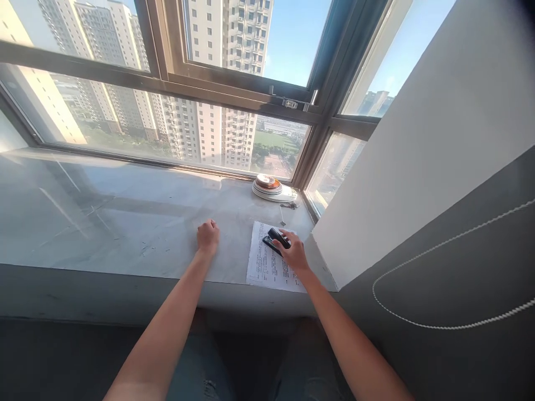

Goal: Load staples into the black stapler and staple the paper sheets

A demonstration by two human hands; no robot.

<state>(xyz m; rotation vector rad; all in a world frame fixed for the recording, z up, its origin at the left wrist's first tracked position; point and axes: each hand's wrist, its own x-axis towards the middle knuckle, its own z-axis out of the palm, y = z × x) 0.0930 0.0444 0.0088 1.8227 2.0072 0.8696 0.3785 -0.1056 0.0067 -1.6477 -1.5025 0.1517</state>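
A black stapler (279, 238) lies on a printed sheet of paper (264, 266) near the right end of the window sill. My right hand (293, 252) is closed round its near end, with the fingers over the top. The stapler's far end shows beyond the fingers, its upper arm raised from its base. To the left of the paper, my left hand (208, 236) rests on the sill as a fist. Nothing sticks out of it, and it touches neither paper nor stapler.
In the window corner, a stack of white and orange round things (267, 182) sits on a white base. Small dark items (289, 205) lie just in front of it. A wall (401, 139) rises at the right, with a beaded cord (438, 327) hanging before it. The sill's front edge (125, 274) runs nearest me.
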